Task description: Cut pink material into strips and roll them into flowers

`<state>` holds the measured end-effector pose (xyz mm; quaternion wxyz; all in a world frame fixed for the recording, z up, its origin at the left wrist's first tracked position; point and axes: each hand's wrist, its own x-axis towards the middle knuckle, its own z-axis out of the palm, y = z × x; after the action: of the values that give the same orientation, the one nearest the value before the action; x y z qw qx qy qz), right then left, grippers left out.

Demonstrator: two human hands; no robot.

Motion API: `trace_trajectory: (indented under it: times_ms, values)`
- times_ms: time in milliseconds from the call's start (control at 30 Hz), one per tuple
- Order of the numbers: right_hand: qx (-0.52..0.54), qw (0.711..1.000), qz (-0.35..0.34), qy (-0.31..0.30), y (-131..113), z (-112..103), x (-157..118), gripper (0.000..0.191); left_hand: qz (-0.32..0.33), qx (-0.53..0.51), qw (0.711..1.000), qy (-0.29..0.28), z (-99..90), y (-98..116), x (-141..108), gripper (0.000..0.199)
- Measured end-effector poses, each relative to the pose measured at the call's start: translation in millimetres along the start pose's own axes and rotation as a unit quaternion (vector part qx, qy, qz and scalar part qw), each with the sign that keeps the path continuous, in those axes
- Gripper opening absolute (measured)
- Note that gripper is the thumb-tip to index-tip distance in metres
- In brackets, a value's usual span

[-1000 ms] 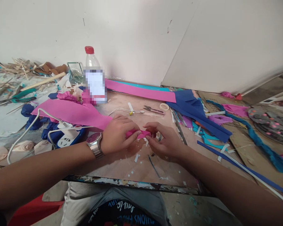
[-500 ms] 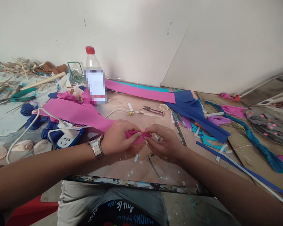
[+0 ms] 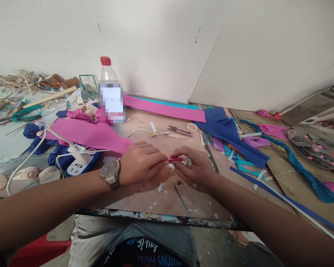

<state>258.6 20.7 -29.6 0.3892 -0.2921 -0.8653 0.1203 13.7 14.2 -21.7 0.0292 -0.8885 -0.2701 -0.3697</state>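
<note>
A long pink strip (image 3: 91, 135) of fabric or paper runs from the left over the table to my left hand (image 3: 143, 161). That hand, turned back-up, is closed on the strip and covers most of its near end. Just right of it, my right hand (image 3: 193, 167) pinches the strip's folded, narrow tip between thumb and fingers. The fingertips of both hands almost meet. Behind the hands lie thread snips (image 3: 180, 130), a roll of tape (image 3: 192, 127) and a white cable (image 3: 140, 130).
Left stand a power strip (image 3: 79, 163), a phone (image 3: 113, 102) against a bottle (image 3: 107, 70), and green-handled pliers (image 3: 25, 113). Another pink strip (image 3: 164, 107) and blue pieces (image 3: 225, 129) lie at the back. A braided teal strip (image 3: 292, 155) lies right.
My left hand has rolled over, so its back and the watch face show. Less of the pink strip shows between my hands, and its tip looks narrower.
</note>
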Motion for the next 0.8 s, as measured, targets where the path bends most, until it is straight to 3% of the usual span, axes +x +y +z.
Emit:
trace_trajectory:
  times_ms: [233, 333, 433, 567, 800]
  values:
    - [0.042, 0.998, -0.032, -0.023, 1.2, -1.1, 6.6, 0.014, 0.071, 0.065, 0.995, 0.026, -6.7, 3.4, 1.1, 0.019]
    - [0.067, 0.996, -0.042, -0.028, 1.3, -0.9, 6.9, 0.006, 0.081, 0.074, 0.994, 0.024, -7.4, 3.4, 0.7, 0.019]
    - [0.072, 0.996, -0.047, -0.035, -0.9, -2.7, 6.7, 0.011, 0.075, 0.074, 0.994, 0.021, -5.7, 1.4, 0.0, 0.02]
    - [0.071, 0.996, -0.025, -0.053, -5.5, -4.3, 5.7, 0.011, 0.034, 0.053, 0.998, 0.011, -2.0, 1.8, -2.1, 0.025]
    - [0.061, 0.996, 0.026, -0.055, -6.5, -2.7, 2.9, 0.009, -0.113, -0.084, 0.988, -0.06, 0.4, 3.8, -7.0, 0.025]
